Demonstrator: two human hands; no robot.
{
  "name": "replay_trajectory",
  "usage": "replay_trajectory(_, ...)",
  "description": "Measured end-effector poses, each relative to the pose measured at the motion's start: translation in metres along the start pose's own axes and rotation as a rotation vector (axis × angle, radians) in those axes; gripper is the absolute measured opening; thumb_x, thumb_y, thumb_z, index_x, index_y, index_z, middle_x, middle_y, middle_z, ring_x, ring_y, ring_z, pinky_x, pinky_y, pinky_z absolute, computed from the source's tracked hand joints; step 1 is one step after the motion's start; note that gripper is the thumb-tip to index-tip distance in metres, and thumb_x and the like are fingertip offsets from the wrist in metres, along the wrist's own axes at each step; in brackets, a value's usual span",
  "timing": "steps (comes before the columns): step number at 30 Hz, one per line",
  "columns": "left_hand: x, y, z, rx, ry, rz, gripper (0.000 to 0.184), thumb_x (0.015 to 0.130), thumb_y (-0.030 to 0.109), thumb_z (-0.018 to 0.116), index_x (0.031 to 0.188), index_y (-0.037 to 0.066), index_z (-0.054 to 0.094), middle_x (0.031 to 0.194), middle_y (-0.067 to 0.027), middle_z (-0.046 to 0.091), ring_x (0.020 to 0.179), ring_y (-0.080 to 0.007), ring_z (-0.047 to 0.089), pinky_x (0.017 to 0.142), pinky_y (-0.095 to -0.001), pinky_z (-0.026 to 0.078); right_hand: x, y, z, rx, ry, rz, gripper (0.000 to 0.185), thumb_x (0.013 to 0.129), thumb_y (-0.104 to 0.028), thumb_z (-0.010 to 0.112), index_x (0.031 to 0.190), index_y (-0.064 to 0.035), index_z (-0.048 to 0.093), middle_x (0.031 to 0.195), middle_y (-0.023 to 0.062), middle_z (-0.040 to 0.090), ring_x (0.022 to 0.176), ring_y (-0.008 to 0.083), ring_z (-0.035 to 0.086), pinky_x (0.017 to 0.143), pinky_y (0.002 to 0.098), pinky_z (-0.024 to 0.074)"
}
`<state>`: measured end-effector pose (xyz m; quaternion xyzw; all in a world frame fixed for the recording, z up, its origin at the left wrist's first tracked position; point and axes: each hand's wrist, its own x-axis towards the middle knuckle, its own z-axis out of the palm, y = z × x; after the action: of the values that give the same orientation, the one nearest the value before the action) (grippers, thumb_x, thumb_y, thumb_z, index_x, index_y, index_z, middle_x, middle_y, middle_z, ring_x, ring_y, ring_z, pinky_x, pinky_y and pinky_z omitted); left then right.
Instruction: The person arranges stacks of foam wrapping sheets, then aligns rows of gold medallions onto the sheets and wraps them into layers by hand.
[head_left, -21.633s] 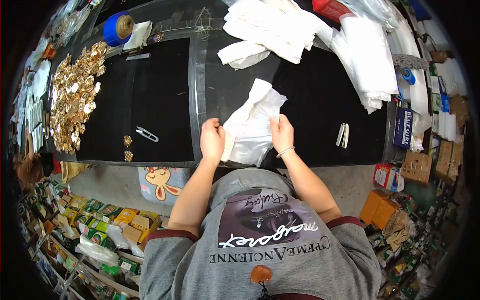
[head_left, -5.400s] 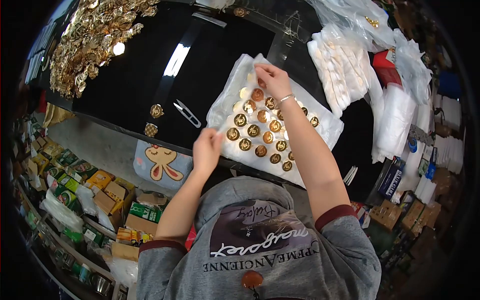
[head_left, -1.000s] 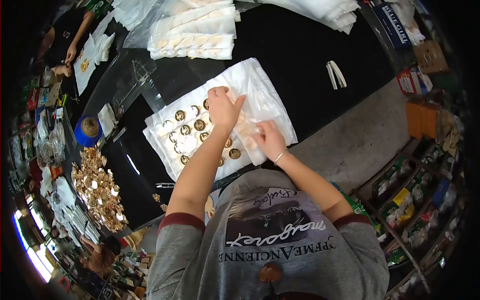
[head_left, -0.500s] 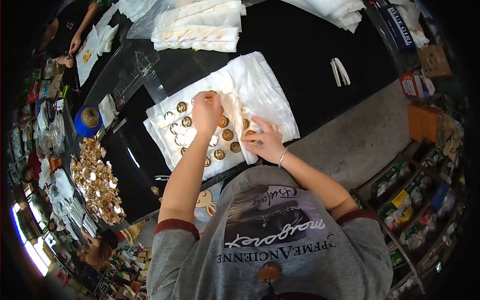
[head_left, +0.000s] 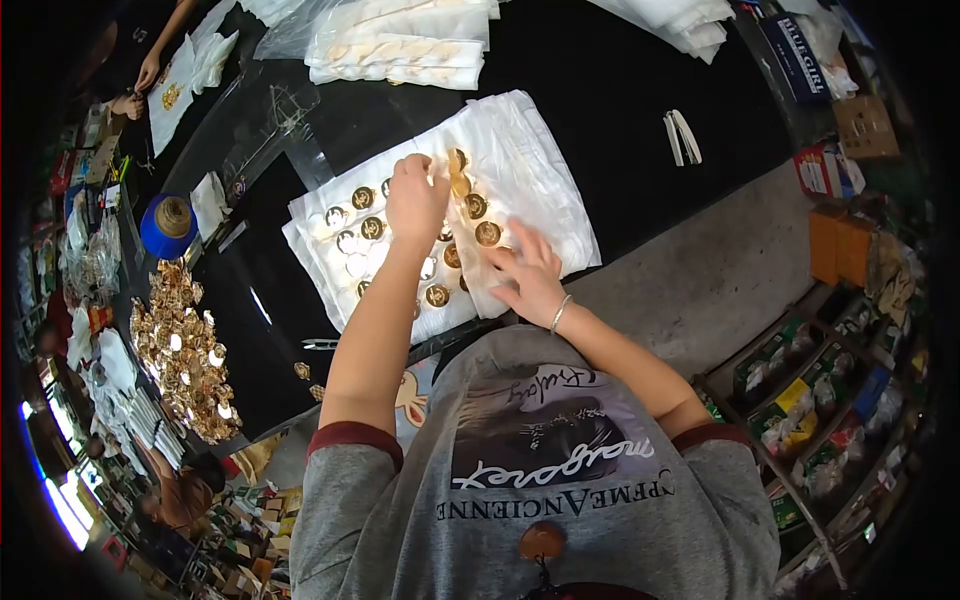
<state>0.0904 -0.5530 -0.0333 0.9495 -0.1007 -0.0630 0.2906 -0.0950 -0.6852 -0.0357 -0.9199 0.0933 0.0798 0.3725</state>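
A stack of thin white sheets (head_left: 548, 190) lies on the black table, with rows of round gold medallions (head_left: 437, 295) on top. My left hand (head_left: 417, 205) is over the far middle of the stack, its fingers curled together at the raised edge of a sheet; the fingertips are partly hidden. A folded strip of the sheet runs from there toward me. To its right, a column of gold medallions (head_left: 487, 233) shows. My right hand (head_left: 530, 272), slightly blurred, is spread over the right side by this column, fingers apart.
A heap of gold pieces (head_left: 180, 350) lies at the left below a blue cone-shaped spool (head_left: 169, 226). White-wrapped bundles (head_left: 400, 50) lie at the back. A white stapler (head_left: 682, 138) is at right. Another person's hand (head_left: 128, 104) works at far left.
The sheet's fold has shifted left, uncovering more of the right-hand medallions. My left hand has moved slightly farther away. My right hand's fingers have spread and moved. The view has shifted a little.
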Motion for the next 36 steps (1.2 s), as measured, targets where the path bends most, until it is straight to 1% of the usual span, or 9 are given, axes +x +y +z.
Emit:
replay_trajectory(8,-0.060,-0.022,-0.004,-0.160,0.131,-0.022,0.028,0.082,0.015,0.064,0.104,-0.001,0.057,0.098,-0.0149,0.056,0.089,-0.0282,0.056,0.080,-0.0370,0.047,0.009,0.016,-0.015,0.068,0.158,0.051,0.057,0.079,-0.017,0.071,0.132,-0.0112,0.052,0.146,0.0170,0.032,0.127,0.0358,0.036,0.104,0.0424,0.0350)
replay_trajectory(12,-0.113,0.007,0.025,-0.070,0.113,0.066,0.048,0.072,0.019,0.073,0.111,-0.001,0.052,0.116,-0.0170,0.050,0.104,-0.0323,0.050,0.093,-0.0395,0.042,0.021,-0.007,-0.021,-0.151,0.291,-0.139,0.042,0.081,-0.015,0.069,0.120,-0.0058,0.059,0.128,0.0150,0.049,0.115,0.0300,0.048,0.094,0.0366,0.0424)
replay_trajectory(17,-0.133,0.000,0.030,-0.056,0.170,0.064,0.050,0.069,0.013,0.070,0.114,0.003,0.051,0.127,-0.0164,0.047,0.112,-0.0360,0.049,0.096,-0.0409,0.040,0.060,-0.020,-0.017,-0.004,-0.045,-0.125,0.027,0.083,-0.016,0.068,0.106,-0.0030,0.063,0.101,0.0113,0.060,0.089,0.0251,0.057,0.079,0.0328,0.0477)
replay_trajectory(20,-0.156,0.006,0.017,-0.021,0.173,-0.018,0.051,0.069,0.016,0.072,0.113,0.003,0.051,0.119,-0.0151,0.050,0.105,-0.0345,0.051,0.091,-0.0406,0.043,0.105,-0.046,-0.019,0.041,-0.080,-0.085,0.019,0.084,-0.018,0.067,0.096,-0.0022,0.064,0.082,0.0076,0.062,0.069,0.0224,0.058,0.067,0.0318,0.0482)
replay_trajectory(22,-0.175,0.002,0.017,0.058,-0.020,0.059,0.048,0.069,0.021,0.074,0.109,0.004,0.052,0.112,-0.0131,0.051,0.100,-0.0320,0.051,0.086,-0.0385,0.044,0.139,-0.059,-0.016,-0.126,-0.154,-0.113,0.027,0.084,-0.026,0.066,0.095,-0.0006,0.063,0.088,0.0157,0.065,0.075,0.0327,0.062,0.073,0.0388,0.0512)
replay_trajectory(25,-0.189,0.002,0.016,0.138,-0.098,0.071,0.042,0.071,0.025,0.074,0.103,0.007,0.054,0.106,-0.0100,0.052,0.096,-0.0291,0.052,0.082,-0.0362,0.044,0.177,-0.054,0.010,-0.092,-0.232,0.040,0.031,0.083,-0.028,0.068,0.094,0.0013,0.062,0.090,0.0177,0.066,0.079,0.0341,0.063,0.075,0.0395,0.0513)
replay_trajectory(28,-0.191,-0.003,0.022,0.138,0.006,0.088,0.032,0.073,0.023,0.074,0.096,0.007,0.057,0.100,-0.0080,0.054,0.092,-0.0292,0.054,0.080,-0.0363,0.046,0.193,-0.050,0.026,-0.111,-0.064,-0.127,0.025,0.083,-0.021,0.070,0.089,0.0020,0.062,0.072,0.0061,0.061,0.053,0.0191,0.055,0.056,0.0282,0.0480)
replay_trajectory(32,-0.201,-0.011,0.006,-0.318,-0.035,-0.075,0.020,0.078,0.015,0.072,0.091,0.005,0.059,0.089,-0.0058,0.056,0.078,-0.0235,0.056,0.071,-0.0317,0.047,0.200,-0.058,0.023,0.108,-0.086,0.047,0.024,0.083,-0.021,0.070,0.089,0.0012,0.063,0.071,0.0061,0.062,0.050,0.0159,0.054,0.051,0.0261,0.0470)
replay_trajectory(36,-0.222,-0.046,-0.001,-0.869,0.120,-0.464,0.009,0.083,0.007,0.066,0.089,0.002,0.060,0.078,-0.0042,0.057,0.065,-0.0157,0.053,0.062,-0.0265,0.045,0.198,-0.096,0.017,0.410,-0.299,0.095,0.022,0.083,-0.020,0.070,0.087,0.0002,0.064,0.069,0.0062,0.063,0.051,0.0133,0.055,0.050,0.0242,0.0464)
